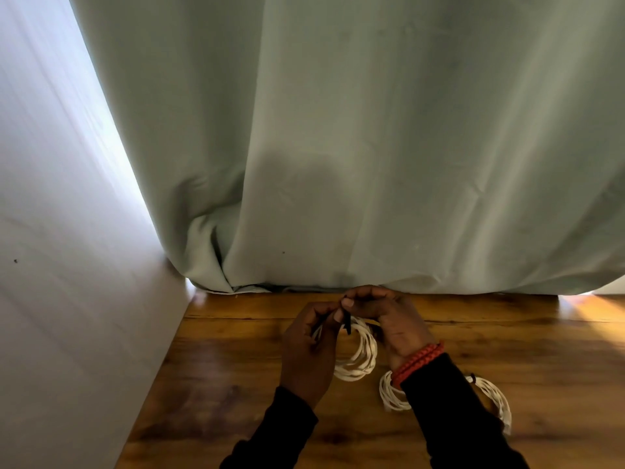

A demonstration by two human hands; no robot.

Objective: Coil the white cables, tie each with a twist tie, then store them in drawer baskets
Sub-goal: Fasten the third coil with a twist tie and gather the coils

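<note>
A pale green curtain [372, 147] is hung behind the wooden bench [220, 367], and a white wall [67, 265] is seen at the left. On the bench, a second white coil [493, 397], seemingly tied already, is partly covered by the right sleeve. The coiled white cable [362, 357] being worked on is held up just above the bench between both hands.

A slip is judged likely if the pinch is loosened: the loops could spring apart, or the tie could be dropped before it is twisted closed.

The left hand [307, 350] is curled narrowly, with the coil's left side gripped and the black twist tie [347, 322] pinched. The right hand [389, 316] is likewise closed, the tie's upper end being pinched at its fingertips.
</note>
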